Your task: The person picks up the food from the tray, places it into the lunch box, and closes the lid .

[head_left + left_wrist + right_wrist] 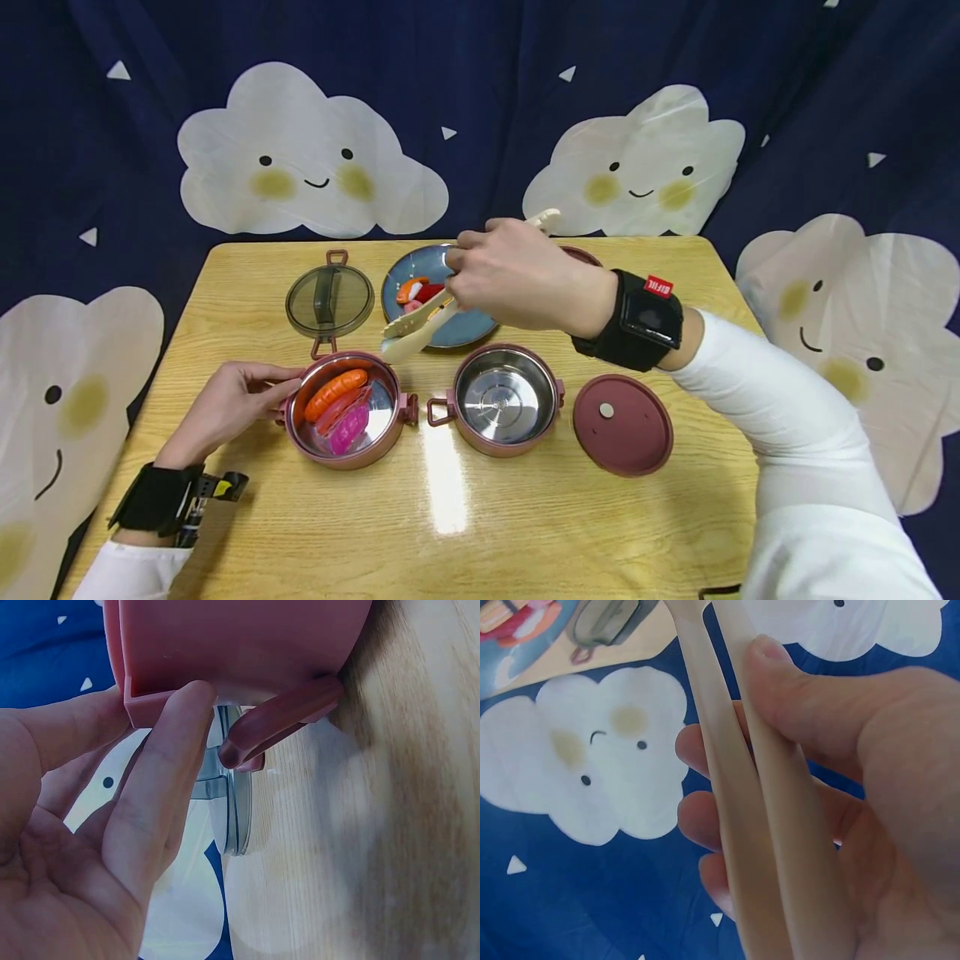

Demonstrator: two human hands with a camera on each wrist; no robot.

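Note:
My left hand (pixel 232 408) pinches the left handle side of a pink pot (pixel 360 457); the left wrist view shows its fingers at the handle's mount (pixel 146 709). Inside that pot lie an orange sausage-like toy (pixel 336 394) and a magenta piece (pixel 349 429), with a reddish piece between them. Beige tongs (pixel 420 337) are gripped in my right hand (pixel 517 275), which hovers over the plate. Their tips, close together, hang above the pot's upper right rim; whether they hold anything is hard to tell.
Behind the pots, a blue plate (pixel 465 332) carries several colourful food pieces (pixel 412 289). A second pink pot (pixel 502 446) stands right of the first, with a dark pink lid (pixel 622 425) beside it. A glass lid (pixel 348 304) lies back left. My right arm covers part of another reddish item (pixel 581 256).

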